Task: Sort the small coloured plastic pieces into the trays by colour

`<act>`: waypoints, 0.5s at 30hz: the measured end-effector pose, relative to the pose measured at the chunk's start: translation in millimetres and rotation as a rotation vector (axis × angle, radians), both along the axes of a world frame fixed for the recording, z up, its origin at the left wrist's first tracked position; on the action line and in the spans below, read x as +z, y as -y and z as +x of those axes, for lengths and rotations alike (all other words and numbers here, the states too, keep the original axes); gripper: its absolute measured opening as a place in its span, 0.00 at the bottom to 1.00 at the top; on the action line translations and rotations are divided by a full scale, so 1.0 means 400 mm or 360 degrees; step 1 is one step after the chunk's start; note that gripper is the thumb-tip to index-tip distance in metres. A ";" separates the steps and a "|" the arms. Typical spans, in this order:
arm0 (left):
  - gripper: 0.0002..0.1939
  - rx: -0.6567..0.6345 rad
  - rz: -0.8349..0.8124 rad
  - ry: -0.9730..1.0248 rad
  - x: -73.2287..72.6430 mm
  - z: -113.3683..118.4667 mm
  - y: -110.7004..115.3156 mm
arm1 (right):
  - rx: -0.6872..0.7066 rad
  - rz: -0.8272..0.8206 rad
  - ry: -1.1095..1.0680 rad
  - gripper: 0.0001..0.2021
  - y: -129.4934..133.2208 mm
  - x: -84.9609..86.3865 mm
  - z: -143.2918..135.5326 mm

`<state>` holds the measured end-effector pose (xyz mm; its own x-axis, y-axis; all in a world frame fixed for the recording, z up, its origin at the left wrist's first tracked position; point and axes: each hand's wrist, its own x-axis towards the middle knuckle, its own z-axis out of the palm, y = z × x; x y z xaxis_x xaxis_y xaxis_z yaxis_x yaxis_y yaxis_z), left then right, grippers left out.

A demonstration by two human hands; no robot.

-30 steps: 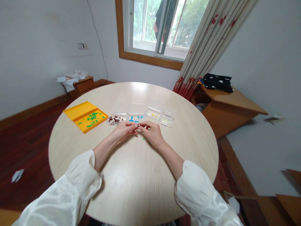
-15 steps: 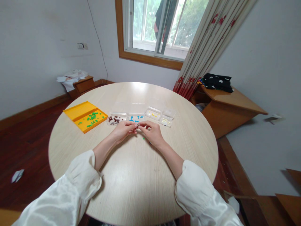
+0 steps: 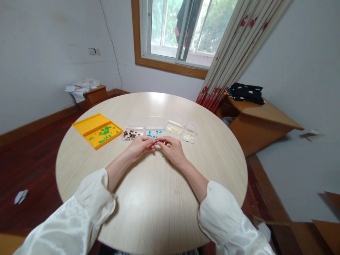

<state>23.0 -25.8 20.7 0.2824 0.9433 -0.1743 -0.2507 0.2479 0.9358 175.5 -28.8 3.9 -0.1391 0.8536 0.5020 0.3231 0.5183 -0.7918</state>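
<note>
My left hand (image 3: 141, 146) and my right hand (image 3: 171, 148) meet above the middle of the round table (image 3: 148, 205). Between their fingertips is a small dark brown building brick (image 3: 156, 141), pinched from both sides and mostly covered by the fingers. A tiny green brick (image 3: 163, 156) lies on the table just below my right hand. Right behind the hands stand a clear box of brown bricks (image 3: 133, 134) and a clear box of blue bricks (image 3: 154, 133), the latter partly hidden by my fingers.
To the left lies an open yellow case (image 3: 97, 131) with several green bricks. Clear boxes with yellow pieces (image 3: 174, 128) and cream pieces (image 3: 188, 136) stand at the right. Beyond the table are a wooden cabinet (image 3: 268, 120) with dark folded cloth, a curtain and a window.
Both hands keep their pinch at nearly the same place. The whole view has shifted very slightly; nothing else has visibly moved.
</note>
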 end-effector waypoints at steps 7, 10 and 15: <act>0.12 -0.0005 -0.0032 0.0044 0.003 0.001 0.002 | -0.0014 0.0003 0.0017 0.05 0.005 0.007 0.000; 0.12 -0.0001 -0.0040 0.0062 0.001 0.002 0.002 | -0.0026 -0.0010 0.0020 0.04 0.008 0.010 0.000; 0.11 -0.0003 -0.0052 0.0082 0.001 0.000 0.003 | -0.0022 -0.0007 0.0025 0.04 0.009 0.011 -0.001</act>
